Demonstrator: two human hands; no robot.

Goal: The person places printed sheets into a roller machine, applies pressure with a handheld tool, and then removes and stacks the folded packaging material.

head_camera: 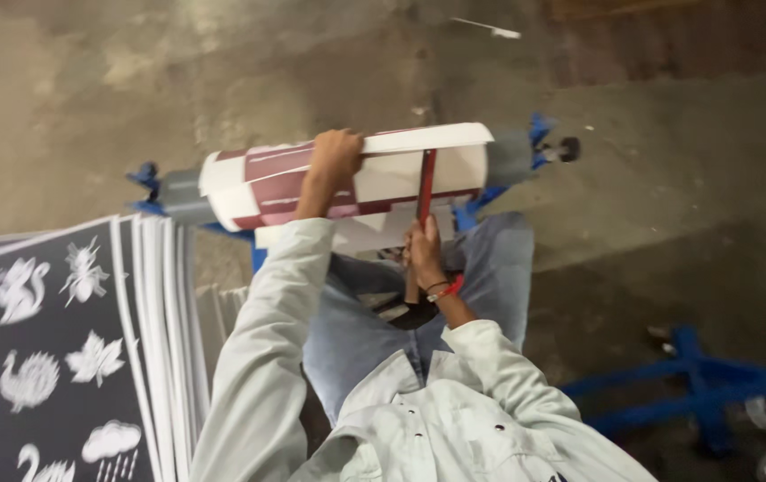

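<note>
1. Nearest us, our pale jacket [418,419] and blue jeans [356,330] fill the bottom of the view
2. We've got our left hand [336,153] curled over the top edge of the rolled white-and-maroon sheet [374,178], gripping it
3. Our right hand [423,254] is closed round a red-handled tool [426,183], held upright against the roll
4. That roll sits on a grey roller with blue ends [525,152], just beyond our knees
5. At left, a stack of dark boards with white shapes [44,348] rests on edge

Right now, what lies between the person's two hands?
In the head view, the white-and-maroon sheet curved over the roller spans between left hand and right hand, which grips a red-handled tool.
</note>
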